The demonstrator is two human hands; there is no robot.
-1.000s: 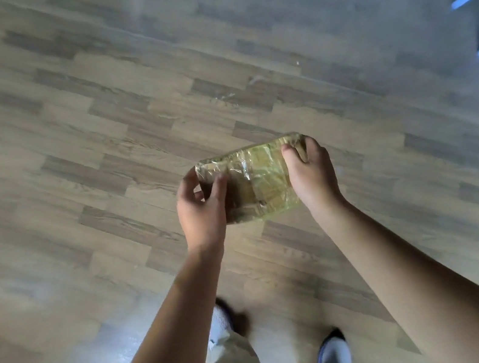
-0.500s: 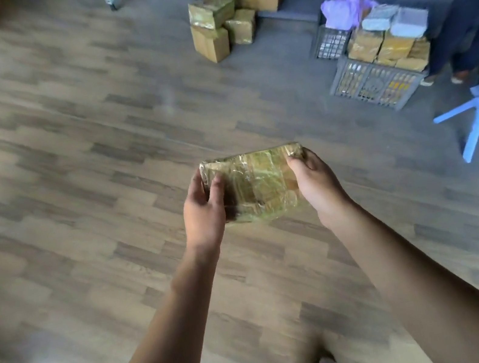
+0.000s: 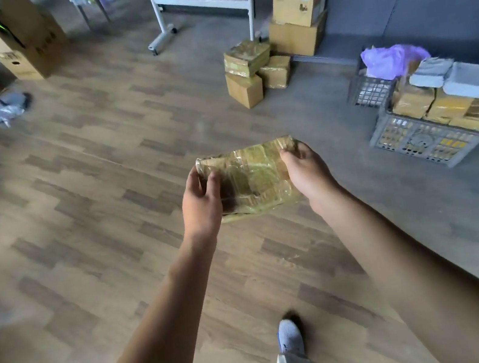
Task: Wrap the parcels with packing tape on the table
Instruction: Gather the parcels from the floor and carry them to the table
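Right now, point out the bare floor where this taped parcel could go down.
Widest bare patch: the wood floor left of the parcel, between the big cartons far left and the small box stack. A narrower grey strip lies between that stack and the grey crate. Crowded: the crate, heaped with parcels.

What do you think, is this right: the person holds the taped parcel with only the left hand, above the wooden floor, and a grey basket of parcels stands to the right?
One detail is wrong. The head view shows both hands holding the parcel: the left hand grips its left end, the right hand its right end. The rest is right: it is above the wooden floor, and the grey basket of parcels stands to the right.
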